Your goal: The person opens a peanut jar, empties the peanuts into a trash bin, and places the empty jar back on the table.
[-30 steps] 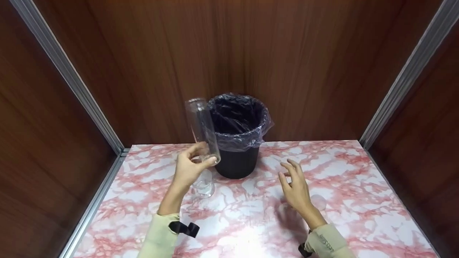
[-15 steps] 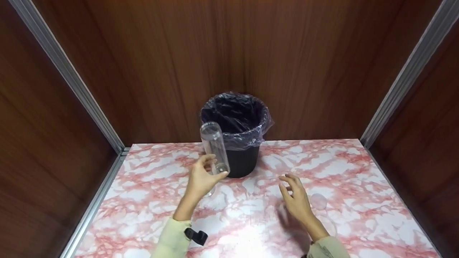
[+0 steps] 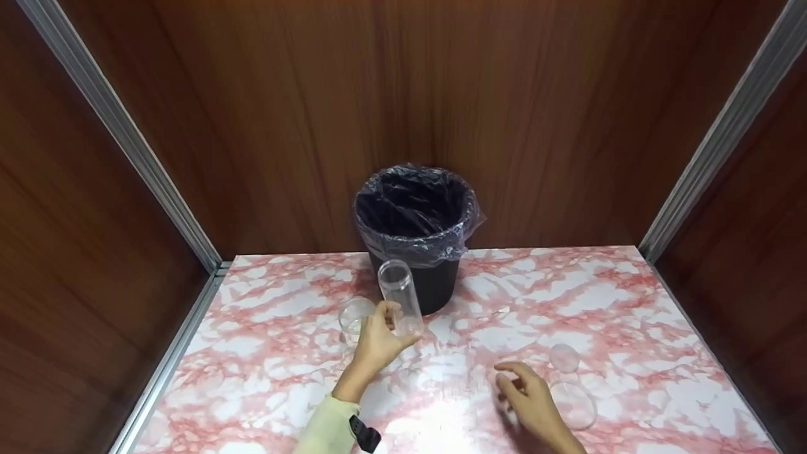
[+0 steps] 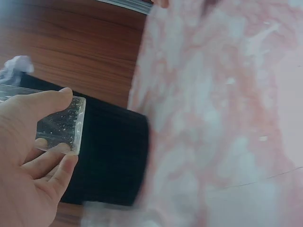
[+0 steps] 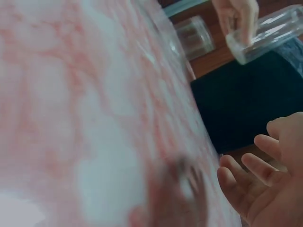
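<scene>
My left hand (image 3: 378, 343) grips a tall clear cylindrical jar (image 3: 401, 293) near its lower end, thumb on one side and fingers on the other. The jar tilts, its rim overlapping the black bin (image 3: 435, 284) in the head view. Small specks show through its clear base (image 4: 75, 125) in the left wrist view. Just left of that hand, a shorter clear jar (image 3: 354, 314) stands on the table. My right hand (image 3: 531, 400) hovers over the table with loosely curved fingers (image 5: 260, 165) and nothing in them. Two clear round discs (image 3: 564, 358) lie beside it.
A thin plastic liner (image 3: 410, 249) covers the bin's rim and bunches out at its right side. The pink-and-white marbled table (image 3: 284, 366) meets dark wood panels (image 3: 284, 126) at the back and sides, with metal posts (image 3: 139, 151) in the corners.
My left hand has brought the tall jar down, rightward and nearer to me, away from the bin's mouth. The shorter jar shows more clearly again. My right hand has drawn back toward me.
</scene>
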A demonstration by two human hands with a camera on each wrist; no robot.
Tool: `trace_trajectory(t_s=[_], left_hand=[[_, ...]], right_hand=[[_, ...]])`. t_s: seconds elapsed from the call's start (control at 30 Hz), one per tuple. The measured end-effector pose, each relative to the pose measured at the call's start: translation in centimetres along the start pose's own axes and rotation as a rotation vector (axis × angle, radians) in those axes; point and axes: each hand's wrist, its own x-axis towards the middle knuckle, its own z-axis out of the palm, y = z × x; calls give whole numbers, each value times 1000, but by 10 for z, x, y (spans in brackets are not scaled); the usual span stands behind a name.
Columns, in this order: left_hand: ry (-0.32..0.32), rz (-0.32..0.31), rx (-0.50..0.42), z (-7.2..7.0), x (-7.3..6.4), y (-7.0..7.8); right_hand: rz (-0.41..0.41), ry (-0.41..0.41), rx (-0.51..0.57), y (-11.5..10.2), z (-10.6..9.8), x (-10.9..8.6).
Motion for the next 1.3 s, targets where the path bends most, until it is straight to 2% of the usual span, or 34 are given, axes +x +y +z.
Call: trace_trajectory(t_s=[0.1, 0.3, 0.4, 0.53, 0.8, 0.93, 1.13, 1.3], left_hand=[[0, -11, 8, 12, -4, -11], [35, -20, 37, 34, -9, -32], [55, -36, 82, 42, -12, -42], [63, -51, 98, 50, -15, -49], [-10, -29, 86, 54, -14, -54], [-4, -21, 123, 52, -15, -60], [-7, 14, 82, 57, -16, -63], [8, 36, 64, 59, -27, -65]], right_hand=[[27, -24, -6, 4, -2, -10], [28, -39, -26, 6, -6, -23], [42, -55, -27, 3, -8, -28], [64, -76, -11, 0, -10, -34], [79, -55, 2, 12, -12, -39], [71, -72, 20, 15, -12, -37], [92, -41, 4, 14, -19, -39], [97, -26, 23, 13, -21, -43]])
